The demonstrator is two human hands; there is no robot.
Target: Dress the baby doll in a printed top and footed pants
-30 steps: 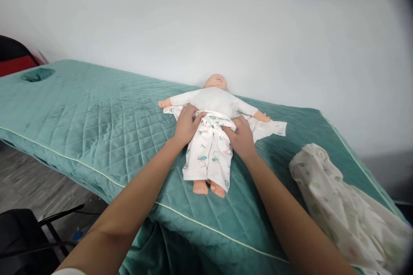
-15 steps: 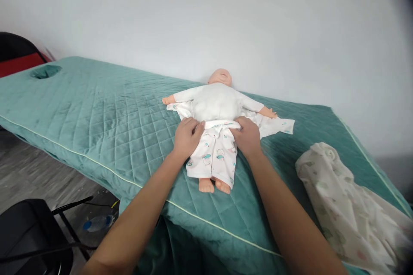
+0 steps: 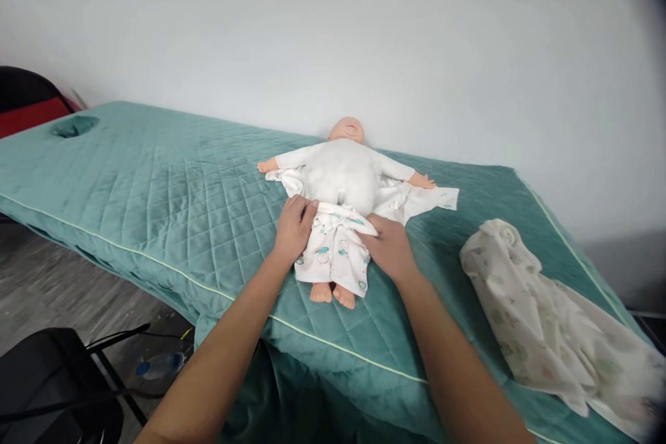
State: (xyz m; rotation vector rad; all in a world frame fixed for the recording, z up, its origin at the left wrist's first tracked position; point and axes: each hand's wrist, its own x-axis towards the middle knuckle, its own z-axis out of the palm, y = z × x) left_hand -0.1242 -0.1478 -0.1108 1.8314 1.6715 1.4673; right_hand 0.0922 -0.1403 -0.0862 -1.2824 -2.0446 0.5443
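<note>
A baby doll [image 3: 340, 170] lies on its back on the green quilted bed, head toward the wall and feet toward me. White baby trousers [image 3: 333, 250] with a small print cover its legs, and its bare feet stick out below the cuffs. My left hand [image 3: 295, 225] is closed on the waistband at the doll's left-hand side in view. My right hand [image 3: 388, 243] pinches the opposite side of the waistband, drawn down and outward. The doll's torso and arms are white. A printed baby shirt [image 3: 416, 201] lies spread under it, one sleeve out to the right.
A crumpled printed cloth [image 3: 551, 319] lies at the right on the green bed [image 3: 182, 187]. The bed has a hole at its far left. A black chair [image 3: 57, 381] and a plastic bottle [image 3: 160, 365] are on the floor at lower left. The white wall [image 3: 312, 48] stands behind.
My right hand has pulled its side of the waistband downward, so more of the doll's white lower belly shows. My left hand still grips the other side. The view has shifted slightly.
</note>
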